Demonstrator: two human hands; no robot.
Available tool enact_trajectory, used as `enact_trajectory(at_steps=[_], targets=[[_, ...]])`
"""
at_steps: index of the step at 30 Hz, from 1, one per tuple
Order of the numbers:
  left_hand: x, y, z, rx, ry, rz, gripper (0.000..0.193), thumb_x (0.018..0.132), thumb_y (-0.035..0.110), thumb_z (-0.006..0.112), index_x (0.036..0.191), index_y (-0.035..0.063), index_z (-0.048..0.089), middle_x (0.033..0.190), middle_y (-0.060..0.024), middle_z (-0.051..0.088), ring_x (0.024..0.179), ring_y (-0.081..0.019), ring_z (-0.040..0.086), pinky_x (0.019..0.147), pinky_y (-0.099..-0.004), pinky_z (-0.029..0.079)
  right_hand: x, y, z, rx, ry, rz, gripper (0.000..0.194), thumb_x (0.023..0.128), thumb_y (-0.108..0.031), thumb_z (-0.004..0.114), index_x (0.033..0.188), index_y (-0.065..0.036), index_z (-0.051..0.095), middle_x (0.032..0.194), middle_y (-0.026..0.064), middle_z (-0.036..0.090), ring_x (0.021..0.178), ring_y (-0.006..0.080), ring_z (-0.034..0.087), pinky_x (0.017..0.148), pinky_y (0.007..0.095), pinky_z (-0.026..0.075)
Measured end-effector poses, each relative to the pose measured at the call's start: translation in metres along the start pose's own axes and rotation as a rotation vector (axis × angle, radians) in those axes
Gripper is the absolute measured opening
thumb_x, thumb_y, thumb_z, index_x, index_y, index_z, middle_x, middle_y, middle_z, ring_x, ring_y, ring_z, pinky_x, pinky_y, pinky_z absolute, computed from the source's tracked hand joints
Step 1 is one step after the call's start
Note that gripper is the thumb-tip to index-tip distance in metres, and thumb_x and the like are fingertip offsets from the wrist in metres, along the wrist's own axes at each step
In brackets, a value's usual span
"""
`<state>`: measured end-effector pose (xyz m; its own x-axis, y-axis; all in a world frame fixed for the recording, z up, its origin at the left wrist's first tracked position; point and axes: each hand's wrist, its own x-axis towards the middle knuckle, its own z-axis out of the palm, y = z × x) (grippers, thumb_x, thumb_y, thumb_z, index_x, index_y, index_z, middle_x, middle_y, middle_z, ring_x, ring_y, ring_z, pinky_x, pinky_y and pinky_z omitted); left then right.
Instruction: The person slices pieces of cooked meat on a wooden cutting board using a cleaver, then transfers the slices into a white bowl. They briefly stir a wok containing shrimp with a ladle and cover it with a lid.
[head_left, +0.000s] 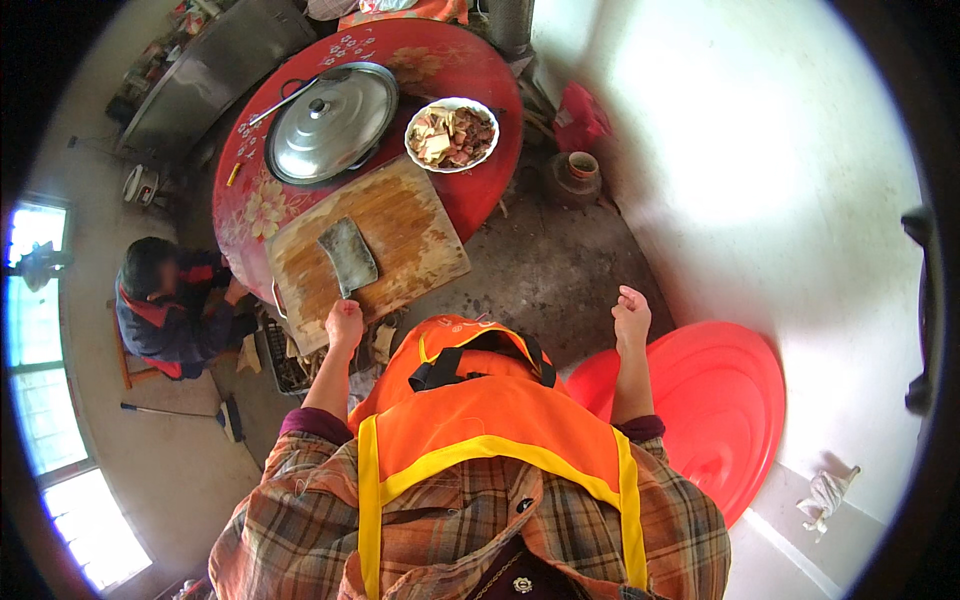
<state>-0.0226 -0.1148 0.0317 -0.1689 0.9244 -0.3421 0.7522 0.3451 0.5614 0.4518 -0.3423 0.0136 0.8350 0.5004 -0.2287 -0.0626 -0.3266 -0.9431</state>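
My left hand (345, 324) is closed around the handle of a cleaver (349, 253), whose broad blade lies over a worn wooden cutting board (439, 247). The board rests at the near edge of a round red table (487, 75). Behind it are a large pan with a domed metal lid (334, 124) and a white scalloped bowl (411, 148) full of sliced meat or similar pieces. My right hand (631, 316) is held out in the air, away from the table, fingers partly curled; whether anything small is in it cannot be made out.
Another person (176, 311) sits at the table's left side. Below the board is a black crate (281, 360) with firewood. A large red plastic lid or basin (720, 405) leans at the right wall. An earthenware jar (574, 184) and a red bag (581, 116) stand beyond the table's right edge.
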Motion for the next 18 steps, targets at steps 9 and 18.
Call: enact_trajectory(at_steps=[9,18], targets=[[-0.007,-0.012,-0.001,0.051,0.061,0.047,0.014,0.081,0.016,0.063,0.091,0.0062,0.066,0.083,-0.0107,0.068,0.081,-0.0256,0.065,0.075,-0.0368,0.050,0.005,0.001,0.000,0.145,-0.042,0.085,0.029,0.080,0.008,0.055,0.107,0.000,0.059,0.076,-0.0034,0.049,0.064,0.0065,0.047,0.059,0.0227,0.046],[-0.016,-0.016,-0.002,0.067,0.068,0.008,0.016,0.080,0.018,0.062,0.091,0.0068,0.067,0.086,-0.0127,0.068,0.084,-0.0277,0.065,0.076,-0.0380,0.050,0.007,0.000,-0.005,0.217,-0.056,0.113,0.033,0.074,0.008,0.057,0.105,0.002,0.061,0.077,-0.0033,0.051,0.067,0.0057,0.048,0.058,0.0195,0.041]])
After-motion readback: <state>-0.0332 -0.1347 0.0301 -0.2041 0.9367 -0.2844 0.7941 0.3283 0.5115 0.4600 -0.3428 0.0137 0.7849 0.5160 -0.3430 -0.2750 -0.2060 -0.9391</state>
